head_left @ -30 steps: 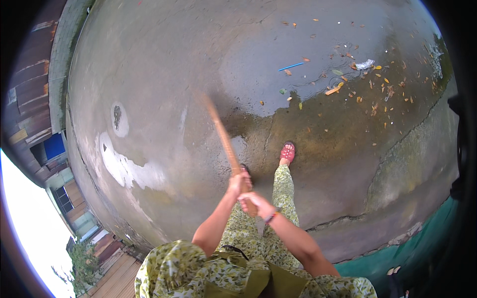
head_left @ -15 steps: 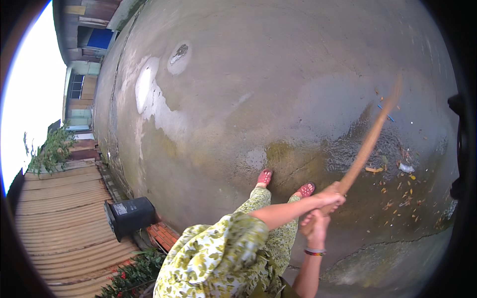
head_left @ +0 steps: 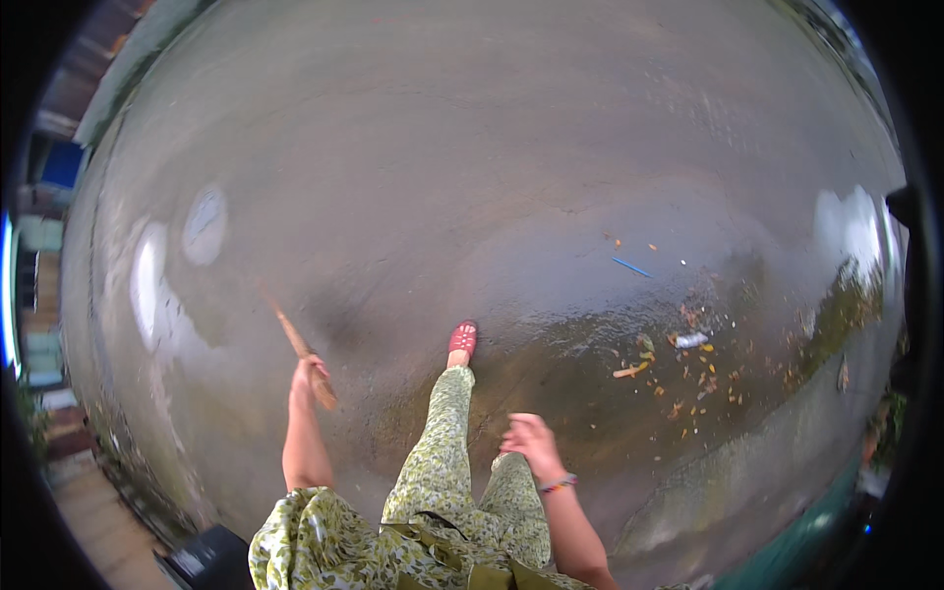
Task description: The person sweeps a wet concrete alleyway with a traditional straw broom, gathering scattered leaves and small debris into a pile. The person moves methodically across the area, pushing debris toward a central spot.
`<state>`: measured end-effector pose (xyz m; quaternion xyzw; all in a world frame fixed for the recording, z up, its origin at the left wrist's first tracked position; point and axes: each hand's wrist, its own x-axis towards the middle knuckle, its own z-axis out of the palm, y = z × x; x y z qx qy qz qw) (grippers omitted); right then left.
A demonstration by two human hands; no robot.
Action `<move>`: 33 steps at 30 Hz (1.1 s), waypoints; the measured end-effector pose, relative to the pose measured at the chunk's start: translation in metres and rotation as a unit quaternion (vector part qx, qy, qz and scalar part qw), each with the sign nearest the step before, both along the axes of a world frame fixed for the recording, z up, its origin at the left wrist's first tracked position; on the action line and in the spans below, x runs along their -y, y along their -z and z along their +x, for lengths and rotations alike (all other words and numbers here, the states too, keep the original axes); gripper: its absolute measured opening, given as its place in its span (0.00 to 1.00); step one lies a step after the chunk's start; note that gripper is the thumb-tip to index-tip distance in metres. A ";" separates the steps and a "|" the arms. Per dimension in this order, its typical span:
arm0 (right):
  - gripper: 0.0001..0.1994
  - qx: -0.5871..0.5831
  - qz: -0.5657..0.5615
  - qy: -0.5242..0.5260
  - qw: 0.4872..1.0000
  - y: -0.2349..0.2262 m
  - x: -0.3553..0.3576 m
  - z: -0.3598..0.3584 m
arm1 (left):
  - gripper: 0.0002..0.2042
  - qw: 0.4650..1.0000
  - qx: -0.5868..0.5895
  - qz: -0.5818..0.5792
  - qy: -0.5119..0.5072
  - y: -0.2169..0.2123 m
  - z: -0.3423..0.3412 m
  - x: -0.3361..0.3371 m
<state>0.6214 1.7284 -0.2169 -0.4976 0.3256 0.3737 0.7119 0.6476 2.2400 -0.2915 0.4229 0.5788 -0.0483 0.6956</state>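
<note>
Left hand point(head_left: 309, 372) around brown stick point(head_left: 294, 336), right hand point(head_left: 533, 444) well apart

The stick point(head_left: 296, 339) is brown, the shoe point(head_left: 463, 337) red. The trousers point(head_left: 433, 428) carry a green-and-white leafy print. The strip point(head_left: 631, 267) is blue, the floor point(head_left: 393, 177) grey.

The right hand point(head_left: 532, 442) has left the brown stick point(head_left: 292, 335), which has swung left. Only the left hand point(head_left: 309, 373) grips it.

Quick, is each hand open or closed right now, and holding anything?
Left hand: closed, holding a brown stick.
Right hand: fingers partly curled, nothing visible in it; can't tell whether open or closed.
</note>
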 end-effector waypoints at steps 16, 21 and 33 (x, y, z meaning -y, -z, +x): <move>0.08 -0.237 -0.066 0.344 0.906 -0.071 0.036 -0.042 | 0.51 0.765 -0.071 -0.071 0.636 0.033 0.241 0.495; 0.07 -0.153 -0.083 0.419 0.891 -0.075 0.061 -0.018 | 0.34 0.735 0.081 -0.393 0.547 -0.029 0.362 0.498; 0.06 -0.235 -0.163 0.434 0.855 0.015 0.127 -0.053 | 0.16 0.762 -0.013 -0.107 0.638 -0.099 0.381 0.431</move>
